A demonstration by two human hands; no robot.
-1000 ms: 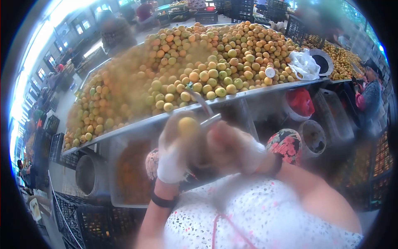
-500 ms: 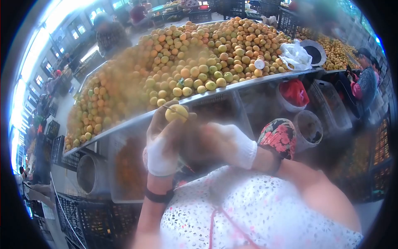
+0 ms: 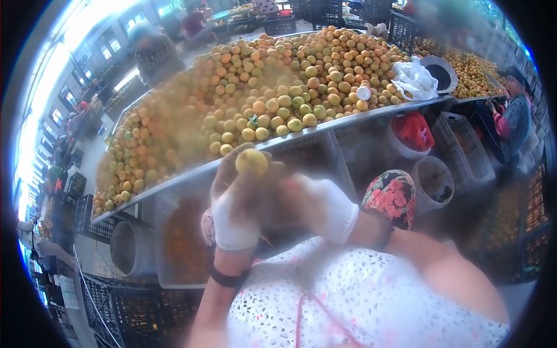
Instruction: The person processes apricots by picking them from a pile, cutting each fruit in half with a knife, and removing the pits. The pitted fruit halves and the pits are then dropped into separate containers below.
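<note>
Up close in the head view, the left hand (image 3: 235, 200), gloved in white, pinches a small yellow-green citrus fruit (image 3: 251, 162) at its fingertips, just below the metal table (image 3: 371, 113) heaped with fruit. The right hand (image 3: 322, 203) sits beside it, blurred; I cannot tell how its fingers lie.

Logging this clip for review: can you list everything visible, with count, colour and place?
fruit pile: too many to count, yellow-orange and green, heaped on the table
metal table: one, grey, across the middle
plastic bag: one, white, right end of the pile
buckets: at least three, pale, under the table
crates: several, dark, lower left
other people: several, at the right edge and background
held fruit: one, yellow, in left grip
left hand: white glove
right hand: white glove, beside the left
</note>
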